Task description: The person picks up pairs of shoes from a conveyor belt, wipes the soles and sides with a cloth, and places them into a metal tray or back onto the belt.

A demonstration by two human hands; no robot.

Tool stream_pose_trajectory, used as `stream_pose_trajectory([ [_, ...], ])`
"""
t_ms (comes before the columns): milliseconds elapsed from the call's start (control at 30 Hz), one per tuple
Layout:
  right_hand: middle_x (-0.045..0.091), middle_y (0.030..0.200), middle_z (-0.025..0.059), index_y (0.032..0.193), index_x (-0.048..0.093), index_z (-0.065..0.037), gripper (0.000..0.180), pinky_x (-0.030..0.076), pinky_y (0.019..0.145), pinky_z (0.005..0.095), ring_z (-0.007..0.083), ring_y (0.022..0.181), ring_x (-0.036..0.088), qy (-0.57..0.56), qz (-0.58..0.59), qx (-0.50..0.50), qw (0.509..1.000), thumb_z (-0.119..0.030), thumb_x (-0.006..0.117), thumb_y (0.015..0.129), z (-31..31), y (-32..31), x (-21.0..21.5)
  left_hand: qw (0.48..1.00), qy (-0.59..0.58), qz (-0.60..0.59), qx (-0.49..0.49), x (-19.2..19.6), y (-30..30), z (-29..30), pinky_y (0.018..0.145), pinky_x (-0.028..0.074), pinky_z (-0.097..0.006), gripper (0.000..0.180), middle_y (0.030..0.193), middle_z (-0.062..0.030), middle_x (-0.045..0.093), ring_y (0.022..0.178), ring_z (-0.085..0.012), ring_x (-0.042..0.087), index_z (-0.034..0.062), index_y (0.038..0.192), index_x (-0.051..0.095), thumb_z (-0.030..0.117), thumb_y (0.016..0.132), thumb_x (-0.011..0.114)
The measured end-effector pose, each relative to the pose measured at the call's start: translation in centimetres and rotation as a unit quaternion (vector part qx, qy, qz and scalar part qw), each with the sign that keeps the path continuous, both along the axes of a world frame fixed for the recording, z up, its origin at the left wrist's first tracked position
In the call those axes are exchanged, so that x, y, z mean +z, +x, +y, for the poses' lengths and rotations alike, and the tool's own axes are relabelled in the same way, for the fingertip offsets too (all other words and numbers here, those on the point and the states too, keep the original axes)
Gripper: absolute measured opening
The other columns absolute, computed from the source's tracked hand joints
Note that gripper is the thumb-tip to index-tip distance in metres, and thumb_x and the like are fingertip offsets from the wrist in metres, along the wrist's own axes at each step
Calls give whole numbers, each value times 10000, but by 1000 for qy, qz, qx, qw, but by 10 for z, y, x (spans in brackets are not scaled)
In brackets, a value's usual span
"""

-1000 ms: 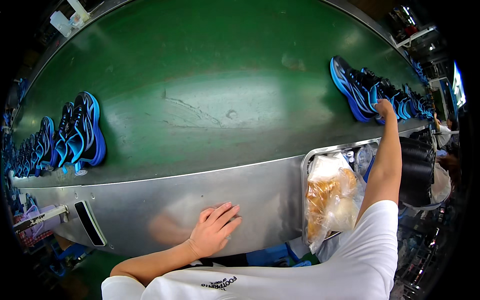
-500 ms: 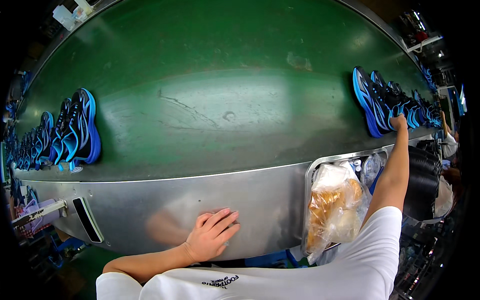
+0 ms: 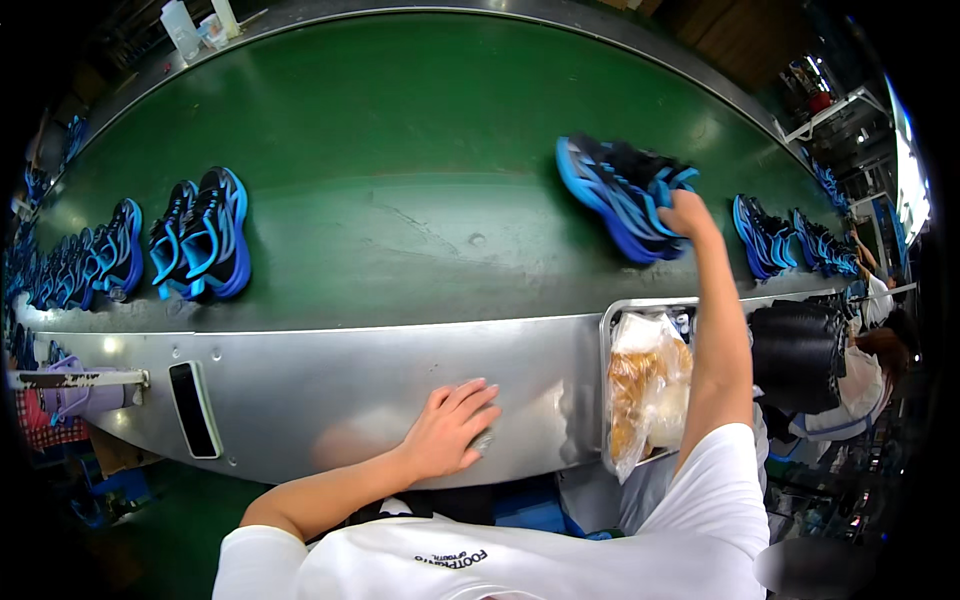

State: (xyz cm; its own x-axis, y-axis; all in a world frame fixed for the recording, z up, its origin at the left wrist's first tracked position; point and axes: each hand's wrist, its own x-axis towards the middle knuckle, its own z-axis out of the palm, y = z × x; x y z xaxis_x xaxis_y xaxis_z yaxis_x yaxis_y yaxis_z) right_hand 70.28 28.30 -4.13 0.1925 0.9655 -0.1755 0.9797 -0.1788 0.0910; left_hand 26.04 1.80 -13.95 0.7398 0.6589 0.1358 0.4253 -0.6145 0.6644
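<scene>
Blue shoes [image 3: 612, 203] have moved leftward, gripped by the right hand [image 3: 688, 213], with remaining shoes [image 3: 763, 240] right of it and left hand [image 3: 447, 432] flat.

The single head-worn fisheye view looked steeply down and forward from above the white short-sleeved shirt [image 3: 540, 560], which lay nearest, along the lower edge. Past it, the view took in the smooth silver metal strip [image 3: 300, 390] and the long flat green surface [image 3: 400, 140], their edges bowing toward the dark rim.
</scene>
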Motion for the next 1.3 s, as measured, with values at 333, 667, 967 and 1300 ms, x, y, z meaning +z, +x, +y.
stream_pose_trajectory([
  [333, 636, 958, 242, 956, 616, 1, 313, 515, 796, 473, 407, 895, 628, -61, 240, 242, 938, -261, 672, 794, -232, -344, 16, 733, -411, -422, 341, 47, -90, -36, 1130, 262, -386, 740, 1520, -143, 282, 1395, -280, 301, 124, 1553, 144, 300, 967, 560],
  [667, 650, 980, 145, 1208, 625, -86, 436, 520, 790, 381, 274, 866, 640, 16, 445, 219, 868, -107, 720, 784, -303, -374, 70, 924, -41, -136, 355, 70, -179, -40, 938, 457, -357, 713, 1294, -131, 544, 1120, -266, 544, 79, 1416, 443, 103, 773, 748],
  [967, 640, 1063, 130, 1154, 630, -63, 578, 530, 843, 361, 326, 1030, 620, 166, 384, 180, 890, 129, 657, 609, -287, -376, -1, 981, 148, 43, 116, 86, -159, 3, 686, 514, -419, 436, 935, -86, 551, 900, -296, 591, 143, 1049, 606, 22, 647, 722],
  [1300, 621, 984, 113, 1190, 634, -157, 581, 533, 771, 399, 311, 875, 625, 200, 296, 185, 916, 49, 699, 650, -293, -387, 2, 971, 152, 33, 183, 76, -149, -22, 679, 523, -392, 380, 1009, -138, 559, 897, -313, 600, 138, 1057, 633, -14, 708, 623],
])
